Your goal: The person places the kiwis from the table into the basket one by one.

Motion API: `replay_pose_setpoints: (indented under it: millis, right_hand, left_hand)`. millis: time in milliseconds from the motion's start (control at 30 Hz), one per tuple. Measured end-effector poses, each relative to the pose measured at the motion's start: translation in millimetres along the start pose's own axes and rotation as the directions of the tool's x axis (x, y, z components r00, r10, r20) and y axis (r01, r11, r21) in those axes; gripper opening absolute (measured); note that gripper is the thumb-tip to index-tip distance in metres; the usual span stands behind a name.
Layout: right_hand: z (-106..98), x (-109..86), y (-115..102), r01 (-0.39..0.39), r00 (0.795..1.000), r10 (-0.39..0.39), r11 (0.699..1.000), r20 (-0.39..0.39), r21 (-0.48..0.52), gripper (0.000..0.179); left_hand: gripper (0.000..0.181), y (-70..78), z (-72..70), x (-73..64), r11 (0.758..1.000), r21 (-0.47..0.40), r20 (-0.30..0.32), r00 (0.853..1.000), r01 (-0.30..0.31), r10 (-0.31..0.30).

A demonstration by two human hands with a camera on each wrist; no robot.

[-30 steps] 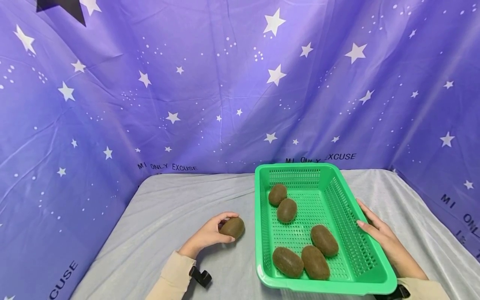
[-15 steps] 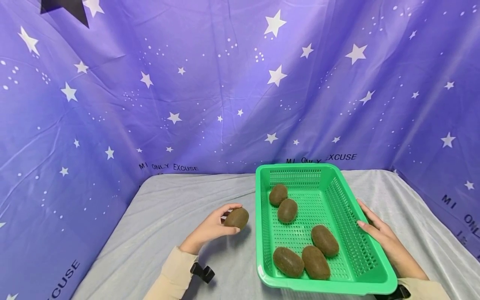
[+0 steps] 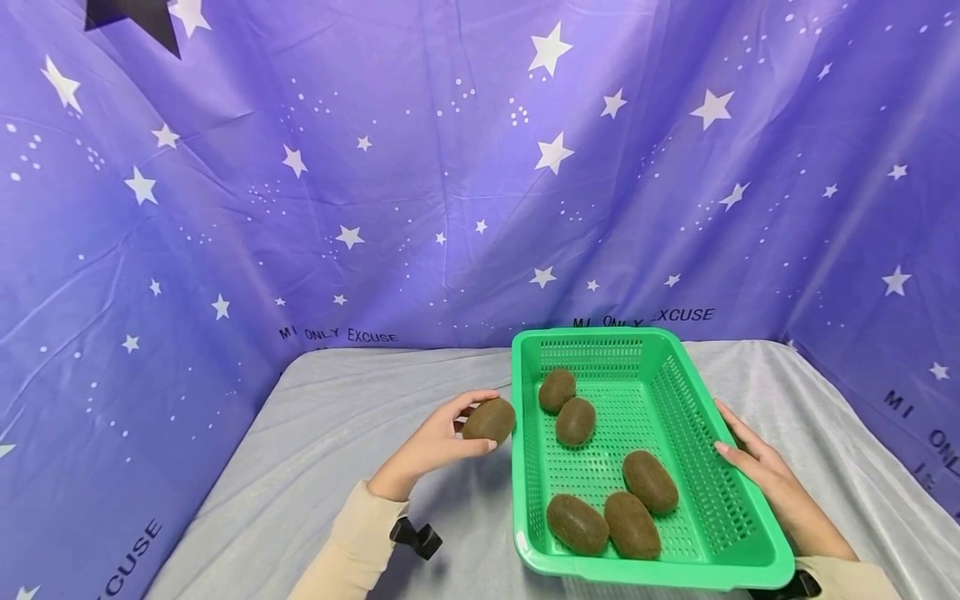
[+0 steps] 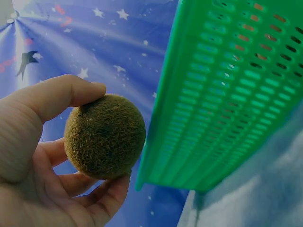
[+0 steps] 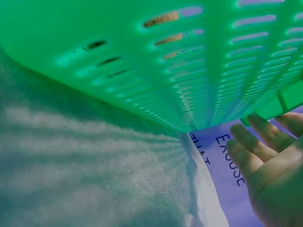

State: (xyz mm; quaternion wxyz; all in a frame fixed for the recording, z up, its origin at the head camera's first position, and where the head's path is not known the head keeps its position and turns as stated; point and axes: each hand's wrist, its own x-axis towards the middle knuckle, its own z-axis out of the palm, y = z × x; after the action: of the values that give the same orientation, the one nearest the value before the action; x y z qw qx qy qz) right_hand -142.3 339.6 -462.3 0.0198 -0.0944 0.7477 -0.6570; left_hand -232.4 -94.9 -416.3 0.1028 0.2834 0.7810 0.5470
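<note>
A brown, fuzzy kiwifruit point(image 3: 489, 422) is held by my left hand point(image 3: 427, 446), thumb on one side and fingers on the other. In the left wrist view the kiwifruit point(image 4: 105, 137) is close beside the basket's outer wall. The green plastic basket point(image 3: 652, 571) has slotted walls and several more kiwifruits point(image 3: 632, 525) inside. Two of them lie together near its far left corner; the others are grouped toward its near side. My right hand point(image 3: 776, 479) holds the basket's right rim, thumb at the top edge. Its fingers point(image 5: 258, 137) reach under that rim in the right wrist view.
A grey cloth point(image 3: 315, 442) covers the table. Purple star-printed fabric point(image 3: 442, 167) hangs behind it and along both sides. The basket's far end stands close to the back fabric. A black strap point(image 3: 416, 537) is on the left wrist.
My left hand has lifted the kiwifruit off the cloth and carried it right and away from me, up to the basket's left rim. The right hand and basket have stayed in place.
</note>
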Motion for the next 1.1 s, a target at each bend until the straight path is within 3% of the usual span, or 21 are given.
replay_pose_setpoints:
  millis: [300,667,767,900,1000,1100]
  right_hand:
    - [0,-1.3,1,-0.018,1.0,0.018,1.0,-0.001,0.02,0.058]
    - [0,-0.3,3,0.002,1.0,-0.003,0.999,0.015,0.052,0.058]
    - [0,-0.5,3,0.0,1.0,-0.001,0.999,0.016,0.043,0.058]
    - [0,-1.4,2,-0.011,1.0,0.01,0.999,0.017,0.052,0.058]
    - [0,-1.8,1,-0.022,0.999,0.02,0.998,0.025,0.061,0.058]
    - [-1,-1.5,1,-0.029,0.999,0.027,0.998,0.028,0.058,0.058]
  left_hand:
    - [0.063,16.7,8.5,6.9,0.998,-0.005,0.031,0.998,-0.063,0.063]
    - [0.062,27.7,23.1,17.4,0.996,0.002,0.064,0.994,-0.09,0.09]
    - [0.062,40.7,26.1,15.2,0.995,0.006,0.073,0.992,-0.104,0.103]
    - [0.058,38.4,29.7,16.9,0.992,0.007,0.078,0.989,-0.126,0.125]
    - [0.053,25.7,32.8,21.9,0.99,0.015,0.075,0.987,-0.144,0.142]
    - [0.048,26.4,34.3,22.6,0.99,0.023,0.082,0.987,-0.141,0.138]
